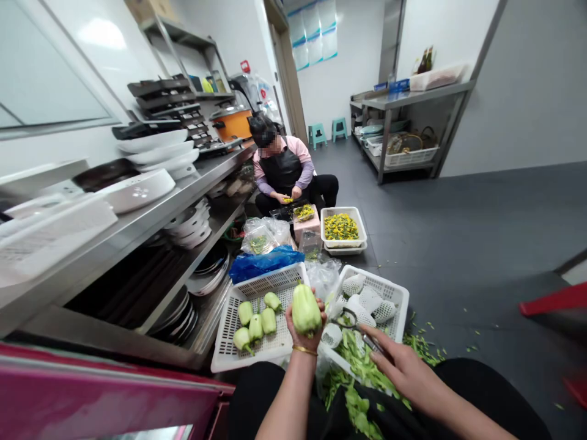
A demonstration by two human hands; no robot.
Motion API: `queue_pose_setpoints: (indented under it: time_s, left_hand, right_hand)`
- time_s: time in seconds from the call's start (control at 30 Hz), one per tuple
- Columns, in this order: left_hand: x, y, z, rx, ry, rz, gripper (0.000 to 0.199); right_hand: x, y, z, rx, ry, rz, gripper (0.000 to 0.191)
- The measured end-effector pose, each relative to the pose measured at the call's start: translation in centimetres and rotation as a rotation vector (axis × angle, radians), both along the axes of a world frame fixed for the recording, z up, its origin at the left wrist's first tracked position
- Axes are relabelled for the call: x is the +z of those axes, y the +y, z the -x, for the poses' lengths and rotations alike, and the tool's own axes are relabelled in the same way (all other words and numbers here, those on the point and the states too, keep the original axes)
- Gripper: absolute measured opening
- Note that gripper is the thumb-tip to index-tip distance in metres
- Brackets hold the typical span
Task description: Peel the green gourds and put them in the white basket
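A pale green, pear-shaped vegetable (pixel 306 307) rests in my left hand (pixel 296 336), fingers curled round its underside. Just to the right, my right hand (pixel 397 365) grips the handle of a peeler (pixel 349 318). The peeler's head points toward the vegetable, with a gap between them. Several similar vegetables (pixel 268 320) lie in a white perforated basket (pixel 220 349) on the left. Green peelings (pixel 362 360) are heaped below my hands. Behind them a second white basket (pixel 403 299) holds white foam net sleeves (pixel 362 305).
A co-worker (pixel 284 165) sits ahead, handling small yellow pieces. Near them stand a white basket of yellow-green pieces (pixel 340 227) and a blue plastic bag (pixel 266 264). A metal shelf with dishes (pixel 183 189) runs along the left. Scattered peelings (pixel 424 345) lie on the floor at right.
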State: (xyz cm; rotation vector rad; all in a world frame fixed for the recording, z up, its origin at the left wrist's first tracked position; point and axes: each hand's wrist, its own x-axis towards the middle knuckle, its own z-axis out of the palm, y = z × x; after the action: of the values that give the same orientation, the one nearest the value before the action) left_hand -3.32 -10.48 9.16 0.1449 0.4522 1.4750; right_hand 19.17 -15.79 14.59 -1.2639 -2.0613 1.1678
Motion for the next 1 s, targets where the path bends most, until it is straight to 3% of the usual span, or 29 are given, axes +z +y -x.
queue_pose_setpoints:
  time_s: [0.13, 0.23, 0.37, 0.5, 0.73, 0.83, 0.93, 1.0]
  left_hand:
    - [0.8, -0.8, 0.0, -0.221, 0.097, -0.065, 0.071]
    - [0.7, -1.3, -0.2, -0.294, 0.134, -0.093, 0.070]
    - [0.0, -1.6, -0.7, -0.280, 0.177, -0.082, 0.065]
    - [-0.4, -1.5, -0.9, -0.320, 0.171, -0.091, 0.061]
    - [-0.4, -0.7, -0.2, -0.159, 0.116, -0.091, 0.055]
    - [-0.4, -0.3, -0.3, -0.103, 0.053, 0.077, 0.045]
    - [-0.2, -0.2, -0.2, -0.155, -0.046, 0.269, 0.040]
    - [0.1, -0.4, 0.0, -0.190, -0.061, 0.244, 0.044]
  right_hand:
    - [1.9, 1.6, -0.3, -0.060, 0.012, -0.004, 0.053]
    - [2.6, 1.5, 0.3, -0.034, 0.080, -0.048, 0.051]
    - [3.1, 1.6, 2.3, -0.036, 0.156, -0.071, 0.049]
    - [2.5, 0.2, 2.9, -0.042, 0.155, -0.065, 0.049]
    - [0.9, -4.7, -1.9, 0.176, 0.029, 0.108, 0.043]
    - [0.6, -3.6, -3.7, 0.094, -0.039, 0.139, 0.041]
    - [0.3, -1.4, -4.0, -0.009, -0.108, 0.157, 0.050]
    - [0.4, -0.3, -3.3, -0.047, -0.090, 0.169, 0.056]
